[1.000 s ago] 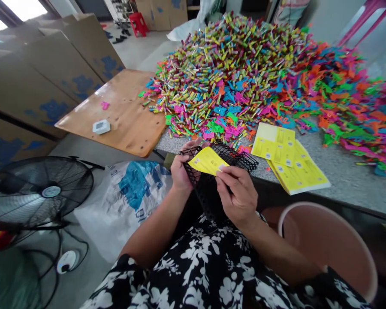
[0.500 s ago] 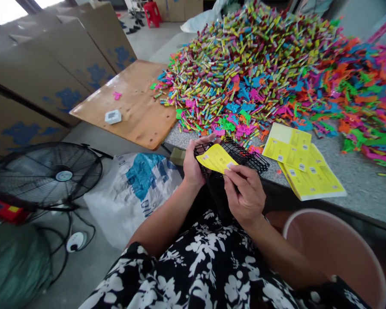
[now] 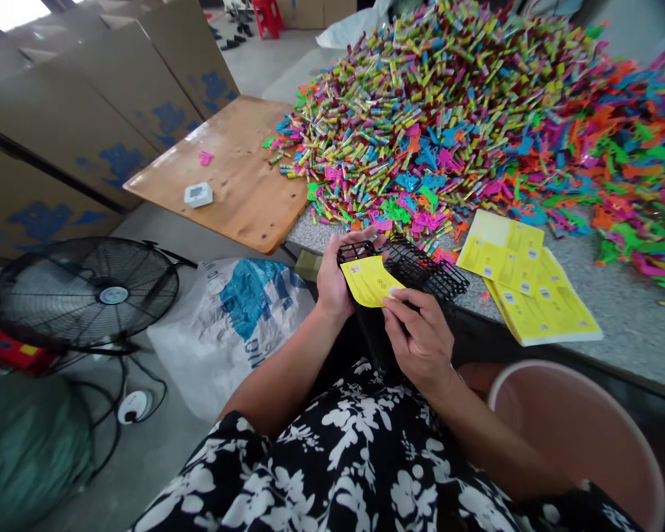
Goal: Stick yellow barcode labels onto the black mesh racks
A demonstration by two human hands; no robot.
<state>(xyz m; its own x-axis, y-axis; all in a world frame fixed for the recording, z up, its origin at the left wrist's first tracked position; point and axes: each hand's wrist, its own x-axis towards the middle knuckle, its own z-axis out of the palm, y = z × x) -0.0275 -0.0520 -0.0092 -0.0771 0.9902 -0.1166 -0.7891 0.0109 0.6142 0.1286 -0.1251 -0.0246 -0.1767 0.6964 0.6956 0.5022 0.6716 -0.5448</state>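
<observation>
A black plastic grid basket [image 3: 418, 264] lies tilted at the table's edge, and my left hand [image 3: 335, 277] is closed around its left end. Between thumb and fingers my right hand [image 3: 421, 332] pinches the lower right corner of a yellow sticker label [image 3: 371, 281]. The label has small print and a barcode, and it lies over the near side of the basket, slightly curved. Whether its far edge sticks to the basket I cannot tell. Right of the hands, yellow label sheets [image 3: 543, 295] lie stacked on the grey table [image 3: 632, 318].
A big heap of colourful small tubes [image 3: 421, 96] and plastic toy guns [image 3: 632, 162] covers the table. On the left are a wooden board [image 3: 238, 170] with a white device [image 3: 198, 194], a black fan [image 3: 89, 295], a white sack [image 3: 227, 325] and cartons [image 3: 77, 118]. A pink bin [image 3: 576, 436] stands lower right.
The label has turned and come down flatter over the basket's near side, with my right hand shifting slightly left and down. My left hand keeps its hold on the basket.
</observation>
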